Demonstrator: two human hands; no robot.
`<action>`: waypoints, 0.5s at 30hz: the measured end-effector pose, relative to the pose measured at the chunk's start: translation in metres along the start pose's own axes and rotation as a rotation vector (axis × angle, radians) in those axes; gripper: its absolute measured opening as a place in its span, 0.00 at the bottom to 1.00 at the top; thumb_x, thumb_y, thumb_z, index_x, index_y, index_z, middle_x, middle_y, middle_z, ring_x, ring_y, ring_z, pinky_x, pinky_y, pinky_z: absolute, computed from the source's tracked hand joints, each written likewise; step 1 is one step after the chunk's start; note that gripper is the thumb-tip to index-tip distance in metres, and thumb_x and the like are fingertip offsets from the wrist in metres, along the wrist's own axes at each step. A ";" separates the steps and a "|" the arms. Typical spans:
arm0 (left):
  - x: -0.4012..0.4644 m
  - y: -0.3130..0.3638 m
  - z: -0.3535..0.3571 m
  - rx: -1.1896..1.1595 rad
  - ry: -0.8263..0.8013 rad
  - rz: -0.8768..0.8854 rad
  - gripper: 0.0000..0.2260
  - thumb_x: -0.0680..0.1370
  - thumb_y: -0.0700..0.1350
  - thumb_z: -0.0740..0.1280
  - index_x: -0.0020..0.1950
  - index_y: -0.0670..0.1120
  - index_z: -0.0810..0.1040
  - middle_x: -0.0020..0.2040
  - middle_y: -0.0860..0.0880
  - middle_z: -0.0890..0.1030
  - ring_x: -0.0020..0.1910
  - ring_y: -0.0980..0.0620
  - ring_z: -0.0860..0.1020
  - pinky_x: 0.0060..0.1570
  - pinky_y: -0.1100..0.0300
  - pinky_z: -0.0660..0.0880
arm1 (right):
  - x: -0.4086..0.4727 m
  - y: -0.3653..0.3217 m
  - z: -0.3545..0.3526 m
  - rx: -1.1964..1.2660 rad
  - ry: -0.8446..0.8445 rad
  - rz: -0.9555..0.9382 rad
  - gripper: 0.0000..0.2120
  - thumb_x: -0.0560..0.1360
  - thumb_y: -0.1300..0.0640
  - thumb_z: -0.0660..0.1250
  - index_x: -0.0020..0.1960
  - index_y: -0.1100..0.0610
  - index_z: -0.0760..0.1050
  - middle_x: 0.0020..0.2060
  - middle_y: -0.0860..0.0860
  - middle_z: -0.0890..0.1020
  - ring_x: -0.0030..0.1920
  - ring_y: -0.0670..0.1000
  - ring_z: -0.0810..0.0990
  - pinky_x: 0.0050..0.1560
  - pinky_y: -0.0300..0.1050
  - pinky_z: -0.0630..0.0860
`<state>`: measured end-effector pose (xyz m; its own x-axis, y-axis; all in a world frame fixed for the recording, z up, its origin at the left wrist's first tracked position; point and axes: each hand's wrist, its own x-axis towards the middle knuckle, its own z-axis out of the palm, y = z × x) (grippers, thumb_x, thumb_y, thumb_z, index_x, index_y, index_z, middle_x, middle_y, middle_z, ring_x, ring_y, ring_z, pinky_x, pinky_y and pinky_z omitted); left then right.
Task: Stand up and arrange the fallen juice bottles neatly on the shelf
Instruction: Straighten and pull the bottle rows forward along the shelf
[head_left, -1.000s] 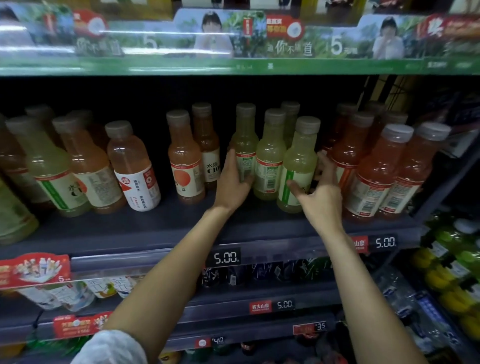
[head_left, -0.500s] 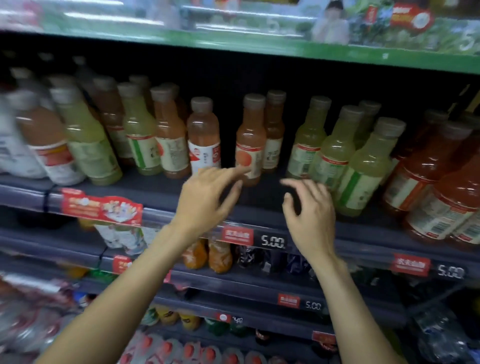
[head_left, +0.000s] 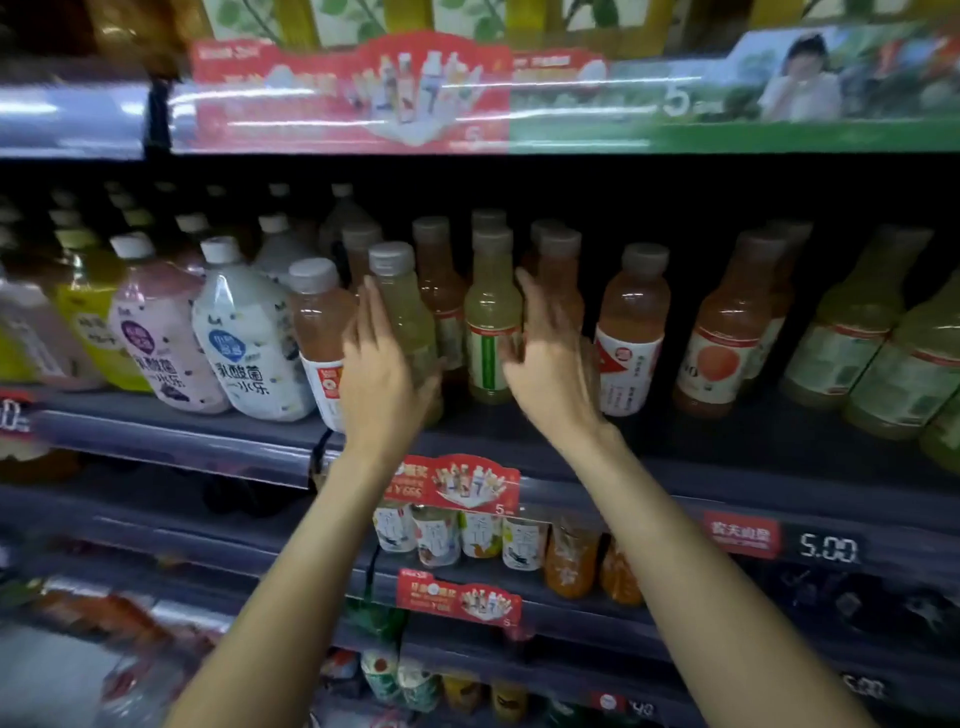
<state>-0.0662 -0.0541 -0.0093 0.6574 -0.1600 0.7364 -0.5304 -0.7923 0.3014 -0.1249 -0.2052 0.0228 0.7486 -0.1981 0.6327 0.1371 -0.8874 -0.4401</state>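
One camera on the person's head looks forward and a bit down, close to the shelf (head_left: 753, 457) of juice bottles (head_left: 491, 332).

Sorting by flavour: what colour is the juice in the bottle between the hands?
Pale yellow-green bottle, head view.

Bottles (head_left: 492, 322) are clear glossy plastic with matt grey caps (head_left: 645, 258) and paper-like labels (head_left: 628, 358). The shelf (head_left: 753, 441) looks dark matt metal; its edge strips (head_left: 171, 441) are shiny plastic.
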 end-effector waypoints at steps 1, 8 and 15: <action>0.002 0.001 0.002 0.050 0.003 0.017 0.47 0.65 0.42 0.79 0.74 0.30 0.54 0.69 0.30 0.66 0.63 0.31 0.69 0.64 0.43 0.67 | 0.009 -0.005 0.004 -0.027 0.004 0.062 0.29 0.75 0.56 0.67 0.73 0.58 0.60 0.63 0.58 0.74 0.59 0.58 0.76 0.49 0.49 0.74; 0.000 -0.014 0.005 -0.189 0.065 0.006 0.41 0.67 0.41 0.77 0.75 0.42 0.60 0.64 0.35 0.69 0.60 0.39 0.66 0.57 0.61 0.60 | 0.034 -0.018 0.036 -0.112 -0.034 0.293 0.30 0.73 0.47 0.70 0.67 0.59 0.61 0.63 0.56 0.70 0.57 0.58 0.76 0.43 0.44 0.64; -0.007 -0.010 0.015 -0.329 0.034 -0.079 0.45 0.69 0.43 0.76 0.77 0.41 0.52 0.71 0.38 0.64 0.68 0.41 0.67 0.59 0.60 0.68 | 0.029 -0.020 0.034 -0.062 0.004 0.223 0.31 0.68 0.46 0.74 0.64 0.59 0.66 0.61 0.55 0.69 0.57 0.57 0.74 0.47 0.47 0.69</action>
<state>-0.0573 -0.0534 -0.0265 0.6879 -0.0812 0.7212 -0.6265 -0.5682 0.5336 -0.0842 -0.1791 0.0284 0.7535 -0.3939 0.5264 -0.0719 -0.8452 -0.5296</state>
